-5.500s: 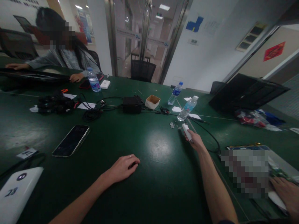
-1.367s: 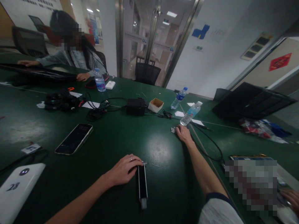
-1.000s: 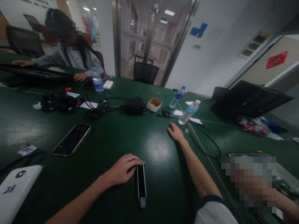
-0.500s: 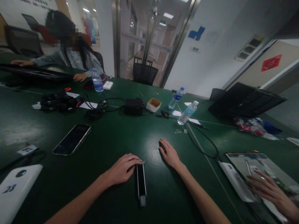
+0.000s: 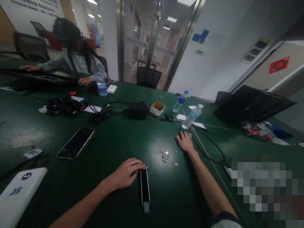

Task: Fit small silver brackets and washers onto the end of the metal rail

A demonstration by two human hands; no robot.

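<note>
My left hand (image 5: 124,173) rests on the green table (image 5: 106,148), fingers curled loosely, fingertips touching the top end of a long black bar-shaped part (image 5: 144,190) with a grey end. My right hand (image 5: 185,142) lies flat with fingers stretched out, farther off to the right, holding nothing. Between the hands lie a small metal bracket (image 5: 165,155) and several tiny screws and washers (image 5: 176,164). More small metal bits sit by my right hand's fingertips.
A phone (image 5: 76,142) lies face up at left, a white device (image 5: 16,196) at bottom left. Two water bottles (image 5: 192,116), a small cardboard box (image 5: 157,108), a black adapter (image 5: 137,110) with cables and a black cable (image 5: 211,148) lie beyond. Another person sits far left.
My right hand dragged the bracket and screws toward me, left them near the black bar, then moved back out to the right. My left hand stayed on the bar.
</note>
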